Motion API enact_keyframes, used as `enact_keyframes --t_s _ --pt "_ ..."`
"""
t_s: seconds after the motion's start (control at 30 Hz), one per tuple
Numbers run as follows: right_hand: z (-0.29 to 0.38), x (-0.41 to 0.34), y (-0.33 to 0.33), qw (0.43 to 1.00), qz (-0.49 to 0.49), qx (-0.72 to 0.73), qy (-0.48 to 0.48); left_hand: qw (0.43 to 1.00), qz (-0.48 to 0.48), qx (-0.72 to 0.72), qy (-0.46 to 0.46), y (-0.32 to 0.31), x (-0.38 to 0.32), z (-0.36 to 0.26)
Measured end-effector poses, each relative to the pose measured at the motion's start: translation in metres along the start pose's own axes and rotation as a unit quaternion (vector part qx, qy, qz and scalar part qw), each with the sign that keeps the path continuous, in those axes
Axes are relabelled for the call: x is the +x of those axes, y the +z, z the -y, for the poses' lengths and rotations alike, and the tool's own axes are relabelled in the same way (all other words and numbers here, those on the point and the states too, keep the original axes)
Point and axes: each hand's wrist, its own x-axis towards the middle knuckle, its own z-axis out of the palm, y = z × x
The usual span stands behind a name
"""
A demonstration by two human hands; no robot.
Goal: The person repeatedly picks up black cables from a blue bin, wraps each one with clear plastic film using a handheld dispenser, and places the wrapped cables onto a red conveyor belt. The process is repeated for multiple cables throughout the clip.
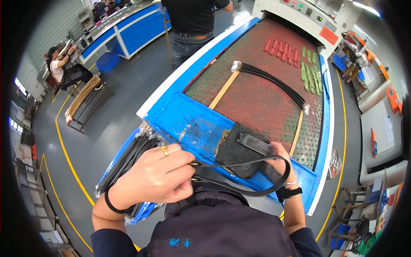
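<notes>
My left hand (157, 173) grips the two ends of a thin black strap (253, 192), with gold-coloured metal fittings at its fingertips. The strap bends in a loop toward my right hand (279, 157), passing across it near the wrist. My right fingers are at the end of a dark oblong block (253, 143), partly hidden, so their hold is unclear. Under the block lies a black pad (236, 154) on the blue front ledge (189, 125) of a conveyor machine.
On the conveyor belt (257, 96), a bundle of black straps (276, 80) rests across two wooden strips (224, 90). Red pieces (282, 51) and green pieces (310, 77) lie beyond. A blue crate (117, 151) of black straps stands left. A person (189, 19) stands beside the machine.
</notes>
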Motion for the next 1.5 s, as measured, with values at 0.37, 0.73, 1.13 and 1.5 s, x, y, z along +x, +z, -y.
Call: enact_keyframes --t_s 0.37,0.73,1.13,1.5 --pt "0.033 -0.002 -0.029 0.778 -0.197 0.594 0.045 0.998 0.028 0.026 0.054 0.004 0.012 -0.007" --pt "0.202 -0.057 -0.059 0.827 -0.291 0.474 -0.081 0.990 0.082 0.025 0.113 0.011 0.036 -0.021" --pt "0.219 -0.056 -0.047 0.863 -0.252 0.430 -0.078 0.988 0.092 0.016 0.120 0.010 0.040 -0.027" --pt "0.210 -0.056 -0.047 0.883 -0.267 0.368 -0.113 0.990 0.093 -0.005 0.103 0.011 0.041 -0.025"
